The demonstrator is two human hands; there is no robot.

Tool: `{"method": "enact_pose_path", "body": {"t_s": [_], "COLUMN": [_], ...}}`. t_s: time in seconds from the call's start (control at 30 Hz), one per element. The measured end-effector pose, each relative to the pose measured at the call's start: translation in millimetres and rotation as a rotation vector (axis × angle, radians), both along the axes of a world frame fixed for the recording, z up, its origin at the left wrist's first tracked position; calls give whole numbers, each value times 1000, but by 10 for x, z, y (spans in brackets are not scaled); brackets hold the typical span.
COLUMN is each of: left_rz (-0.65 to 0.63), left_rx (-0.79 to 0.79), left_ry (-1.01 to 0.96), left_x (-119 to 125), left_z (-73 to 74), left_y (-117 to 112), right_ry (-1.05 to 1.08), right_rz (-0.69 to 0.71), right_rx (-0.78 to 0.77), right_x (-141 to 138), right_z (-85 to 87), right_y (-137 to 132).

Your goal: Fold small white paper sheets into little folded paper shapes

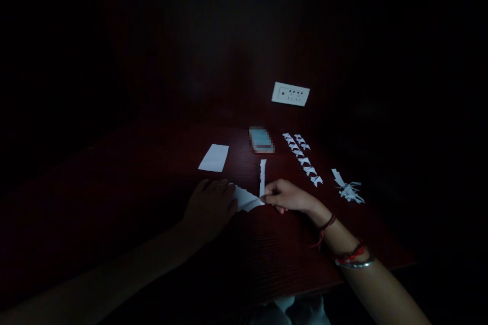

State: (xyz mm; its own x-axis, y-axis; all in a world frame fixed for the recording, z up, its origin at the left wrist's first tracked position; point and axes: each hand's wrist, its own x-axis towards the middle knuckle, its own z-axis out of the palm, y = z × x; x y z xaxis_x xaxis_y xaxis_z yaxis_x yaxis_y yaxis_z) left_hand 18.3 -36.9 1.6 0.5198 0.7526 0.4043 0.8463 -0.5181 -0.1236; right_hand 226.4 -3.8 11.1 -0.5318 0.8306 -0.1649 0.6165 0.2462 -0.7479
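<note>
A sheet of white paper (244, 199) with a ragged upper edge lies on the dark red table. My left hand (211, 205) rests across its left part, fingers stretched out flat and partly lost in shadow. At the sheet's right corner, a narrow torn paper strip (262, 177) points away from me. My right hand (284, 196) pinches the strip's near end between thumb and fingers. Whether the strip is still joined to the sheet cannot be made out.
Beyond my left hand lies a blank paper piece (214, 158). A blurred-out phone-like object (261, 140) sits farther back. Folded paper pieces (301, 157) form rows at right, near a pile of paper strips (348, 190). A socket panel (291, 94) is on the wall.
</note>
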Motion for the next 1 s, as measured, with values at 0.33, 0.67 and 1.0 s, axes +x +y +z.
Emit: {"method": "enact_pose_path", "body": {"t_s": [0.33,0.67,1.0], "left_rz": [-285,-298,-289], "left_rx": [-216,-90,-201], "left_ry": [-71,-91,4], "left_x": [54,111,186], "left_z": [-30,-88,19], "left_y": [66,-13,-28], "right_ry": [124,271,354], "right_rz": [-114,-324,-398], "right_rx": [4,-111,-126], "right_x": [-84,-146,-189], "right_z": [16,-21,-67], "right_y": [-40,12,6]}}
